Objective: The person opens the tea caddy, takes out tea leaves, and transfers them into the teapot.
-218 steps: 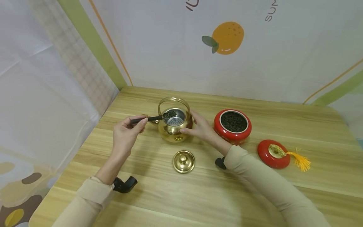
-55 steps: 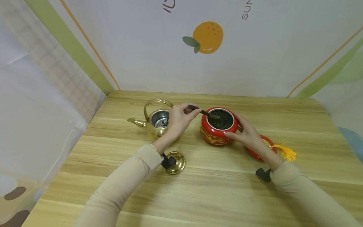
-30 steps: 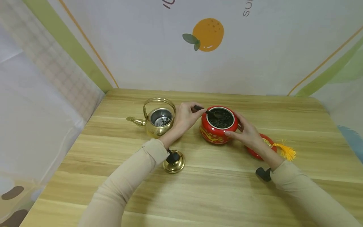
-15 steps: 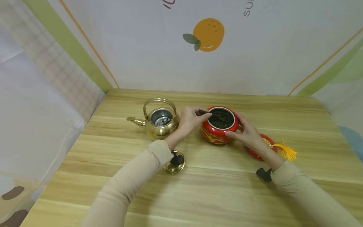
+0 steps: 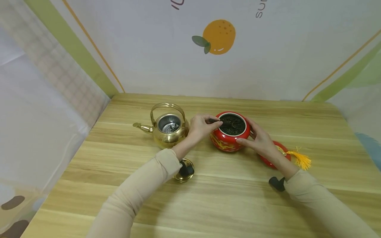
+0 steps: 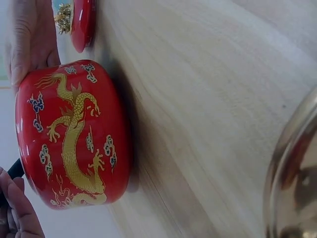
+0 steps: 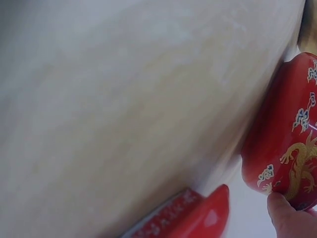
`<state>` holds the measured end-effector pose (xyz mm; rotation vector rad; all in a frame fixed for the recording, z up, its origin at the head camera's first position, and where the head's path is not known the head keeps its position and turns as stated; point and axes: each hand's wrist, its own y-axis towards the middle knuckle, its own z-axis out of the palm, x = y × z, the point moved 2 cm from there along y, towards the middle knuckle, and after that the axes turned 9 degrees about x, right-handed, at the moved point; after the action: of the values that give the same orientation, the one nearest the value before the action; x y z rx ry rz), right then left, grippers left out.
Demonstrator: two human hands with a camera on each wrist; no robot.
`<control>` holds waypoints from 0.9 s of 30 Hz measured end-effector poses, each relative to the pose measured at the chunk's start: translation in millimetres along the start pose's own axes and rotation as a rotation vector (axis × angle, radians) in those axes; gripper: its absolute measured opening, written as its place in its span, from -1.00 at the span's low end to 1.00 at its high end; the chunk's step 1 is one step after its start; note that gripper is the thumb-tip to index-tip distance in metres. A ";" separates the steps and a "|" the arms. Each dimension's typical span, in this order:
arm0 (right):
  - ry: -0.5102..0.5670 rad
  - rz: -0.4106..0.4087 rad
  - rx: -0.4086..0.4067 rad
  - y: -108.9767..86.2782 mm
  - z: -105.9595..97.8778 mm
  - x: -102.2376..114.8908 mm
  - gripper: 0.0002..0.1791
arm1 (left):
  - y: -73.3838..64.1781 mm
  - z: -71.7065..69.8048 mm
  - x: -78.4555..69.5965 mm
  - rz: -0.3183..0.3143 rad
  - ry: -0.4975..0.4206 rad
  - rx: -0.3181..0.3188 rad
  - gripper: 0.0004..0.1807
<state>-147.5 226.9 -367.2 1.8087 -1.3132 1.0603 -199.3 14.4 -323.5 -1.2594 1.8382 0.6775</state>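
My left hand (image 5: pixel 200 127) pinches a spoon by its black handle (image 5: pixel 213 120), the bowl down among dark tea leaves (image 5: pixel 236 129) in a round red jar (image 5: pixel 229 147). The leaves partly hide that bowl. On the jar's right side my right hand (image 5: pixel 259 139) grips it, thumb in front and fingers behind. A gold dragon decorates the jar's wall (image 6: pixel 74 139) in the left wrist view. Just left of my left hand stands an uncovered gold teapot (image 5: pixel 168 137), a few leaves lying in its perforated strainer (image 5: pixel 165 127).
The teapot's gold lid (image 5: pixel 184 179) lies on the wooden table (image 5: pixel 226 205), partly behind the black camera on my left wrist. Beyond my right wrist rests the red jar lid (image 5: pixel 268 162) with its yellow tassel (image 5: pixel 303 161). A printed cloth (image 5: pixel 160 66) hangs along the back edge.
Earlier my left hand held the spoon of leaves over the teapot while my right gripped the pot. Both hands have moved right to the jar, and the spoon has dug deeper into the leaves.
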 end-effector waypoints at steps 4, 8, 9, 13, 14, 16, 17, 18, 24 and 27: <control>0.002 0.009 0.001 -0.2 -0.3 0.0 -0.06 | -1.8 -1.3 0.8 -0.021 -0.020 0.012 -0.82; -0.002 0.015 0.002 0.0 -0.7 0.5 -0.06 | -1.6 -1.3 2.8 -0.030 -0.057 0.024 -0.82; -0.002 0.013 0.002 0.2 -0.5 0.5 -0.06 | -1.4 -0.9 3.5 -0.028 -0.072 0.027 -0.83; 0.001 0.007 0.006 1.1 0.5 0.2 -0.06 | -0.4 1.3 5.0 -0.016 -0.126 0.034 -0.84; -0.001 0.007 0.006 1.2 0.7 0.1 -0.06 | -0.2 1.7 5.1 -0.020 -0.138 0.038 -0.84; -0.002 0.010 0.007 1.2 1.0 -0.1 -0.06 | 0.3 2.3 5.1 -0.030 -0.147 0.046 -0.83; 0.000 0.011 0.007 1.1 1.0 -0.1 -0.06 | 0.2 2.2 5.1 -0.041 -0.156 0.054 -0.81; 0.001 0.010 0.006 0.9 1.1 -0.1 -0.06 | 0.2 2.1 5.2 -0.049 -0.153 0.057 -0.81; 0.011 0.018 0.004 -0.4 1.2 -0.2 -0.06 | -2.1 -0.2 5.8 -0.094 -0.141 0.072 -0.81; 0.004 0.028 0.002 -0.7 0.9 0.0 -0.06 | -2.5 -0.4 6.2 -0.089 -0.149 0.073 -0.81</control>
<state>-146.6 226.3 -367.6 1.7941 -1.3384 1.0804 -198.3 10.0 -328.5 -1.2024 1.6609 0.6323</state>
